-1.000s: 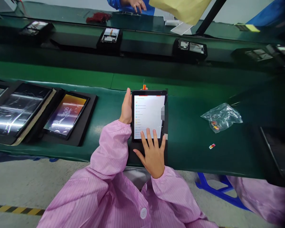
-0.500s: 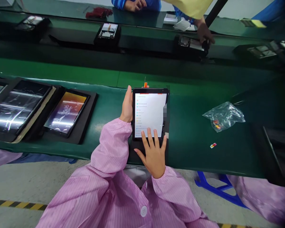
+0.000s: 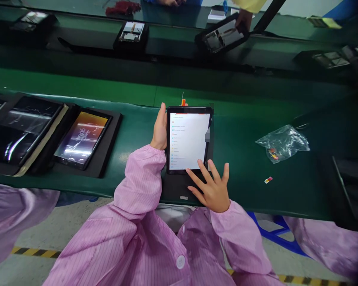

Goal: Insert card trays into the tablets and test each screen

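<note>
My left hand (image 3: 159, 131) grips the left edge of a black tablet (image 3: 188, 139), which stands on a black mat (image 3: 179, 186) with a white settings list lit on its screen. A small orange tag (image 3: 183, 103) sticks out past the tablet's top edge. My right hand (image 3: 211, 186) lies on the mat below the tablet's lower right corner, fingers spread and off the screen. Two more tablets lie to the left, the nearer (image 3: 82, 139) on its own black mat, showing an orange picture.
A clear plastic bag (image 3: 282, 143) of small parts and a small red-and-white piece (image 3: 268, 180) lie on the green bench to my right. Across a belt, a co-worker's hand (image 3: 243, 18) lifts a black tablet housing (image 3: 220, 35). Several similar housings sit along that belt.
My right hand has lifted off the screen and moved down and right, fingers spreading. The co-worker's hand has raised the black housing off the far belt.
</note>
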Demonstrator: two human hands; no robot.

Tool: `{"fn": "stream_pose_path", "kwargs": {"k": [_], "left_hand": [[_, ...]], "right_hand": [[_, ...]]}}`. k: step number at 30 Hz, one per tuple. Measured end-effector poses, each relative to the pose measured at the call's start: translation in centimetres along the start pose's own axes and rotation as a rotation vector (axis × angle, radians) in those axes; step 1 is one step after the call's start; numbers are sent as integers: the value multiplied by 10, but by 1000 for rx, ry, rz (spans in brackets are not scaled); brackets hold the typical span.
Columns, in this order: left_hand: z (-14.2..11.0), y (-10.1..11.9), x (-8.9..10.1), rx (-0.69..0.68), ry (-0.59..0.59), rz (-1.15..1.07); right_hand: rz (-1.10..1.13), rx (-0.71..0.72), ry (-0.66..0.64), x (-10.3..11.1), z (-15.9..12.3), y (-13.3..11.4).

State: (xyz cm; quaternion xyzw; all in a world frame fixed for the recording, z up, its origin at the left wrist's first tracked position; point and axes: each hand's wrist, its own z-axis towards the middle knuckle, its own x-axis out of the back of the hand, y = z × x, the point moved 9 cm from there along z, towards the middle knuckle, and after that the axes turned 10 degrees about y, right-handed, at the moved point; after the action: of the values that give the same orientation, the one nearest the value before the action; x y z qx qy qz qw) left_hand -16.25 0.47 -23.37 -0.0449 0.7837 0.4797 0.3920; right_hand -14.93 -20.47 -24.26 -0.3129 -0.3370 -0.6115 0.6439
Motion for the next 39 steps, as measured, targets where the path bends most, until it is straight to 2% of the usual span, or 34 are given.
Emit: {"fn": "stream_pose_path", "kwargs": {"k": [3, 6, 11, 16, 24, 29, 34, 39], "left_hand": [[1, 1, 2, -8, 5, 1], [2, 2, 2, -18, 0, 16], [1, 2, 1, -22, -2, 29], [2, 0, 3, 7, 29, -20], [2, -1, 3, 21, 38, -38], [1, 1, -1, -12, -27, 1], [2, 0, 3, 7, 2, 12], [4, -1, 2, 7, -18, -7]], "right_hand": [[4, 170, -20, 2, 0, 5], [-2, 270, -3, 1, 6, 6], [1, 307, -6, -3, 11, 6], [21, 363, 119, 12, 8, 0], [-8, 350, 169, 13, 9, 2], [-2, 347, 171, 11, 11, 2], [6, 335, 161, 5, 10, 4], [-5, 316, 158, 2, 6, 5]]}}
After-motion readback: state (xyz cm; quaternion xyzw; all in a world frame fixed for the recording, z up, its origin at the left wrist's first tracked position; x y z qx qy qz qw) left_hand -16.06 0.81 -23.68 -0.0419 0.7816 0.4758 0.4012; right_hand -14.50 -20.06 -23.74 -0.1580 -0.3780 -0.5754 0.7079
